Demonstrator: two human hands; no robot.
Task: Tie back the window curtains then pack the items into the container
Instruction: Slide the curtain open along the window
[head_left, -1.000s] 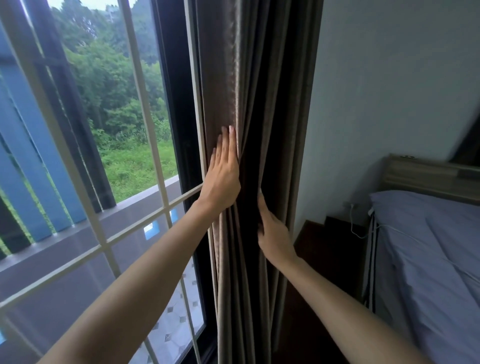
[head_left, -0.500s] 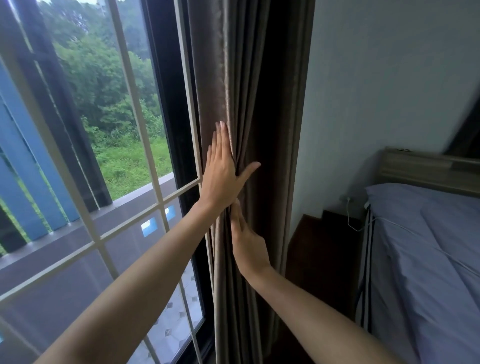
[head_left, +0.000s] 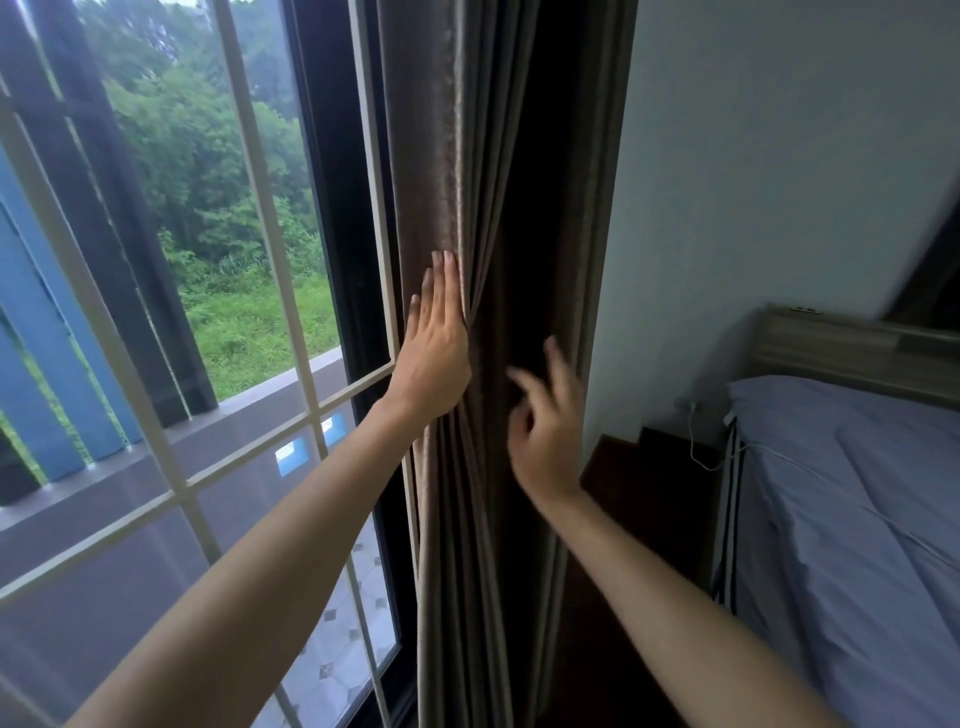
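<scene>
Brown curtain (head_left: 493, 156) sits bunched between window frame (head_left: 332, 208) and wall (head_left: 779, 182), left hand (head_left: 436, 353) flat on it, fingers (head_left: 445, 280) pressed together, probably pinning the folds, while right hand (head_left: 545, 421) hovers beside, blurry fingers (head_left: 558, 364) loosely spread, gripping nothing.

light: daylight from window (head_left: 249, 312) | curtain (head_left: 498, 208) folds dark — indoors dim | right hand (head_left: 545, 431) motion-blurred | edges bowed

The curtain (head_left: 498, 208) is plain taupe-brown. Left of it, the window frame (head_left: 332, 208) is black, the grille (head_left: 270, 249) cream, the slats (head_left: 31, 338) outside blue, the tiles (head_left: 337, 649) pale grey with dark diamonds. Right of it, the wall (head_left: 779, 156) is pale grey, the bedsheet (head_left: 857, 519) lavender.
</scene>
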